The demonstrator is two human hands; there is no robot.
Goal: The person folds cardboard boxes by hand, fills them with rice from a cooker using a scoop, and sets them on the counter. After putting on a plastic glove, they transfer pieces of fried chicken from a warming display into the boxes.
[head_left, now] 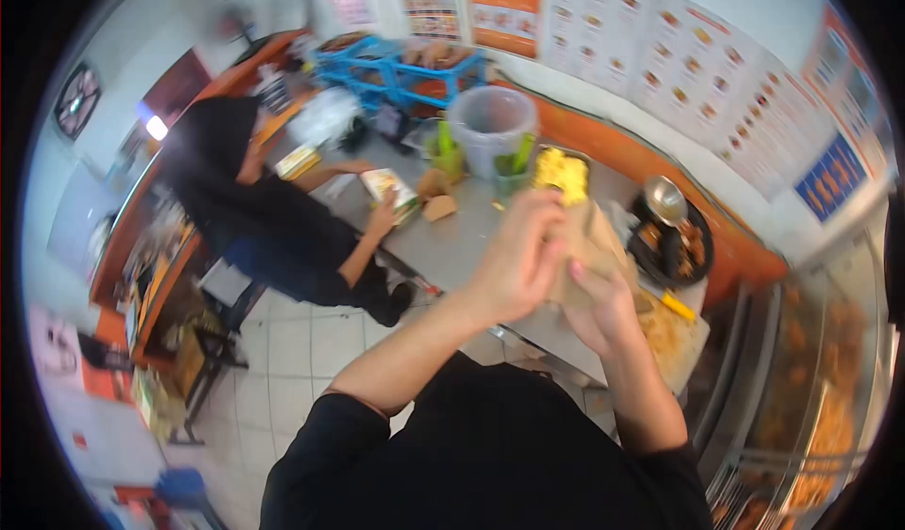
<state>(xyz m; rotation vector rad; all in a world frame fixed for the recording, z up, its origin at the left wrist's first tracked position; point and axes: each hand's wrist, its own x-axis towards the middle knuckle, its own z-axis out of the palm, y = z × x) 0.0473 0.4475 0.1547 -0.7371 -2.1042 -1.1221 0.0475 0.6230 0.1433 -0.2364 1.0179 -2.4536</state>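
The big clear plastic bucket (492, 134) stands out on the steel worktable (448, 247), and everything else sits around it. On the wearer's side of it, to the right, two bare forearms in black short sleeves reach forward with a piece of brown paper (594, 238) between the hands. I'd call it a paper bag, though blur and fingers hide its shape.

The right hand (601, 306) is partly closed on the paper's near end, thumb lying across the front. The left hand (518, 261) is raised along the paper's left side with fingers bent and loosely bunched; I can't tell whether its fingertips pinch the paper or only touch it.

Just right of the bucket, past the hands, is a metal tray (586, 165) of yellow food (562, 174), maybe scrambled egg. Farther right, a shiny metal bowl (666, 200) sits in a black pan (693, 264) with browned pieces of food. Well to the right on the near side, a yellow-handled tool (677, 306) lies at the edge of a cutting board (683, 342).

Left of the bucket there's a small brown carton (438, 208), and beyond that a co-worker (273, 219) in dark clothes has both hands at a white-and-green box (388, 188). Blue plastic crates (438, 80) stand behind the bucket, to its left.
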